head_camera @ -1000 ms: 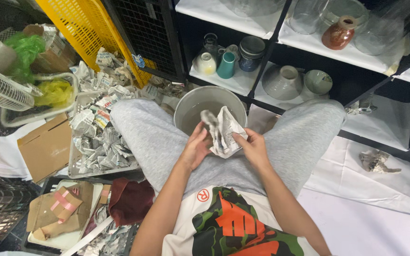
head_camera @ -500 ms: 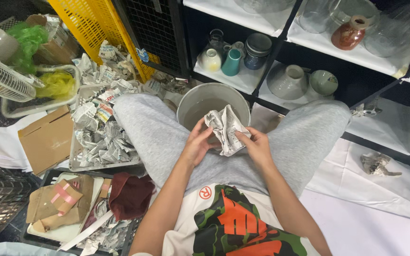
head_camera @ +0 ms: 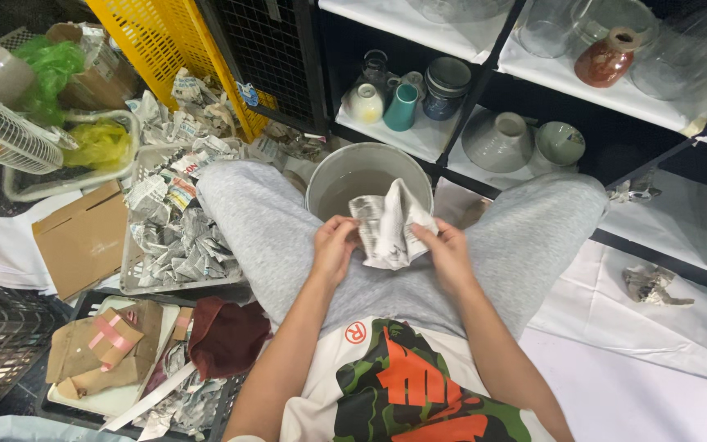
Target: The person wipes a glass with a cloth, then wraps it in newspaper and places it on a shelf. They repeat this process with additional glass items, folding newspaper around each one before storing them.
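Both the left hand (head_camera: pixel 335 245) and right hand (head_camera: pixel 449 250) have their fingers closed on a newspaper-wrapped bundle (head_camera: pixel 390 225) held above the lap, in front of the grey bucket (head_camera: pixel 333 168); the wrapping remains in place.

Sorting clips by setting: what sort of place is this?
Probably a pottery storeroom or packing corner: shelves of ceramic cups and vases, a basket of crumpled newspaper, and a paper-wrapped bundle in both hands.

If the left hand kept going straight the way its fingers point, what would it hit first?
The left hand points up and to the right, already touching the crumpled newspaper bundle. Just past that, probably the rim of the grey bucket, though depth is unclear.
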